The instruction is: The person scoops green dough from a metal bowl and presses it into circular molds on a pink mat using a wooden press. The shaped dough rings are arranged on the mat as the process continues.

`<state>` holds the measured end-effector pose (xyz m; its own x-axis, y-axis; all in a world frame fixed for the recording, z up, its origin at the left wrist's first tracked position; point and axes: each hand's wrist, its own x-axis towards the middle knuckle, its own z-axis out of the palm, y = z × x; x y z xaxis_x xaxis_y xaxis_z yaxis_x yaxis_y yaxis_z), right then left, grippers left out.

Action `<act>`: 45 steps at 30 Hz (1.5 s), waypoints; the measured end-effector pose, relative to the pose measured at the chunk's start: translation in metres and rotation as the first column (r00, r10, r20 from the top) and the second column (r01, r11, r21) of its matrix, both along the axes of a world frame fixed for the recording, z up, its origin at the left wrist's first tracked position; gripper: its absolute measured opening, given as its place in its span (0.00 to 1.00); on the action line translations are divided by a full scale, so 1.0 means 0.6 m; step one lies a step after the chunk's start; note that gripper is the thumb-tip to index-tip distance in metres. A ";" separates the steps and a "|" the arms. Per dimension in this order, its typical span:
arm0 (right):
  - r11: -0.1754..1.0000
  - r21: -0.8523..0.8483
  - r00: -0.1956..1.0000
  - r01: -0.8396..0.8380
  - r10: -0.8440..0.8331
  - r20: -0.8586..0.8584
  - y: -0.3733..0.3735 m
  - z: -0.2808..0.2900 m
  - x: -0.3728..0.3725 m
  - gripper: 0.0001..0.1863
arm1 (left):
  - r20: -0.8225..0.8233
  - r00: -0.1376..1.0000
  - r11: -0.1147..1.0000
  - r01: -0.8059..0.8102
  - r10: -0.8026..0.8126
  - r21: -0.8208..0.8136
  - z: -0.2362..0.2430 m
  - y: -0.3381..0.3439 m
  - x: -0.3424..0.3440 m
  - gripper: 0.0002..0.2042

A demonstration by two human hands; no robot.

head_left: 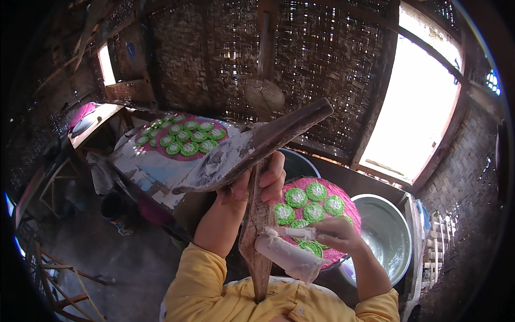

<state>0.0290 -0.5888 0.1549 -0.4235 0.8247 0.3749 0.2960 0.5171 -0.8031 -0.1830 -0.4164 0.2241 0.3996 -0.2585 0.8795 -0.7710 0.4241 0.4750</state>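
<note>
My left hand [272,177] is wrapped round a T-shaped wooden tool [258,214], just under its crosspiece [252,147]. White paste smears the crosspiece's left part, and the shaft's lower end points toward my yellow shirt. My right hand [339,234] is closed on a small white-coated stick-like piece [301,233] beside the shaft. Just below that hangs a thick white-coated cylinder [289,258], against the shaft; how they join is hidden. Behind my right hand, green lacy rounds with white centres [315,191] lie on a round pink tray [348,204].
Wide metal basin [405,236] at right, beside the pink tray. Dark-rimmed tub [306,161] behind the tool. At left, a white-dusted table [134,158] bears another pink tray [185,118] of green rounds. Bamboo wall [322,70] behind, bright doorway [413,102] at right.
</note>
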 end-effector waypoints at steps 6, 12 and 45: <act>0.990 -0.053 0.975 -0.127 0.115 -0.190 0.019 0.033 0.045 0.19 | -0.053 0.999 0.992 0.005 -0.011 -0.124 -0.026 0.010 0.022 0.18; 0.985 0.094 0.974 -0.147 0.127 0.186 0.081 0.038 0.080 0.16 | -0.150 0.988 0.978 0.005 -0.037 -0.211 -0.064 0.016 0.067 0.17; 0.696 0.411 0.686 0.589 -0.699 0.200 -0.004 -0.009 0.040 0.17 | -0.371 0.796 0.551 -0.601 0.478 -0.579 -0.221 0.021 0.009 0.16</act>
